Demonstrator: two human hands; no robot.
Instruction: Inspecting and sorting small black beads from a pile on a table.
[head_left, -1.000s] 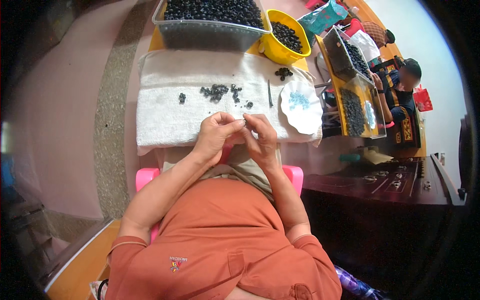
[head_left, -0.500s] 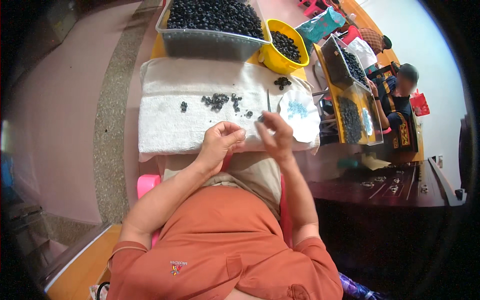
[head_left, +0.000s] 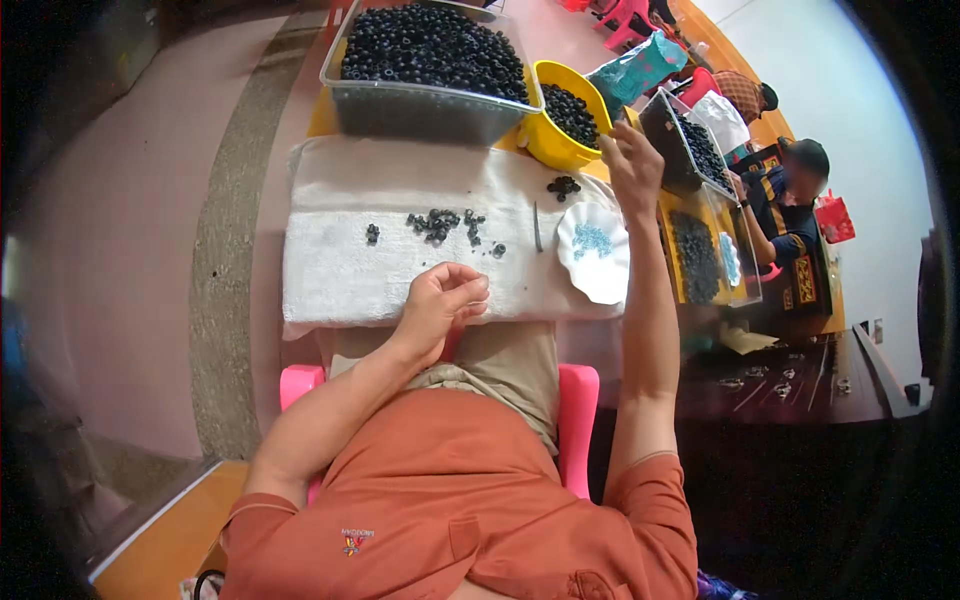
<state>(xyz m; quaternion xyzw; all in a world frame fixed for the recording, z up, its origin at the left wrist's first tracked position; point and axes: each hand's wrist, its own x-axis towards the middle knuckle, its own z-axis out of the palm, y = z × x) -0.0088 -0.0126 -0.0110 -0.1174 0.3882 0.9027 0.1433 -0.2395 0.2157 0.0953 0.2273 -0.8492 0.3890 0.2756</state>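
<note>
Just left of the right hand (head_left: 636, 172), one yellow bowl (head_left: 558, 148) holds small, glossy black pieces (head_left: 570, 115), some showing round holes, too many to count. That hand's fingers are bent near the rim; how far open they are, whether they touch the bowl or have hold of anything, I cannot tell. Closer to the body, the left hand (head_left: 445, 300) has thumb and forefinger pinched together; anything between them is too small to make out. Ahead of it lie about five small groups (head_left: 432, 225) of black pieces, and to its right one slim dark tool (head_left: 537, 228) and one scalloped white plate (head_left: 600, 280) bearing pale blue bits (head_left: 590, 240). White towel (head_left: 340, 290) spreads left of the left hand, its near edge passing under that hand. Farther ahead, one clear box (head_left: 430, 118) adjoins the bowl; the right forearm passes beside the plate's right edge.
</note>
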